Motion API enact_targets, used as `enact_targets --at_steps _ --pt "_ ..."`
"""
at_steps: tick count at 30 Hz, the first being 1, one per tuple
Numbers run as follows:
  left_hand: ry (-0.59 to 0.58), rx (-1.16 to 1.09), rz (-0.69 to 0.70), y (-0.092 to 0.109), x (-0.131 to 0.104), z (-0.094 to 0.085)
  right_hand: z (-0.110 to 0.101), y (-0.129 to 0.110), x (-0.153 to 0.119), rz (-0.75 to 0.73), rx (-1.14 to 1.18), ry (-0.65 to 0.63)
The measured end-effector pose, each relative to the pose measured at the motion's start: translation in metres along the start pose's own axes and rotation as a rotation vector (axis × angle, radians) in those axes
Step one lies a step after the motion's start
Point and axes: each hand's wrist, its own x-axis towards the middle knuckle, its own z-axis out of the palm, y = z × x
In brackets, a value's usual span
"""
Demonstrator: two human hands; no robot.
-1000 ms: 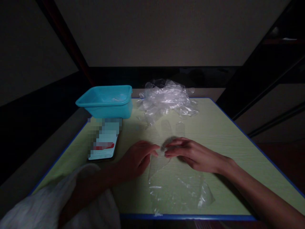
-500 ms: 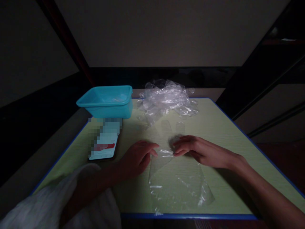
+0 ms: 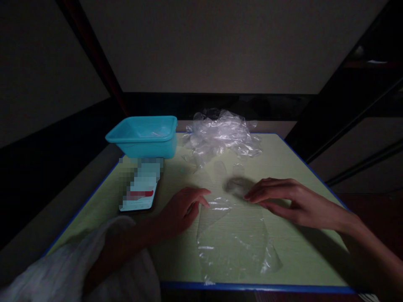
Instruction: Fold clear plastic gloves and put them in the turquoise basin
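Both hands' fingers (image 3: 199, 192) loosely curled near plastic glove (image 3: 233, 247)

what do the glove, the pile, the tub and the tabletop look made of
Glove: thin, clear plastic film, glossy; the tabletop shows through and creases glint.
Pile: seemingly similar film, crumpled, with bright highlights.
Tub: probably moulded plastic, smooth with a soft sheen, evenly coloured.
Tabletop: perhaps matt wood-look laminate; fine grain lines show, though real wood is possible.

Left hand (image 3: 184, 209), loosely curled; right hand (image 3: 294, 201) — flatter, palm down
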Motion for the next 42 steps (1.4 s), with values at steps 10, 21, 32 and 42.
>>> enact_targets --at_steps 10,21,32,42 --pt "-0.012 -0.080 -0.039 0.003 -0.005 -0.001 0.014 0.017 -0.030 0.073 0.214 -0.239" --pt "-0.072 -0.082 -0.091 0.002 -0.003 0.000 0.030 0.001 -0.030 0.083 0.196 -0.382" --pt "-0.174 -0.132 -0.125 0.009 -0.002 -0.006 0.027 0.002 -0.026 0.090 0.304 -0.285" --pt "-0.224 -0.100 -0.139 0.007 -0.002 -0.003 0.024 0.010 -0.026 0.246 0.497 -0.081"
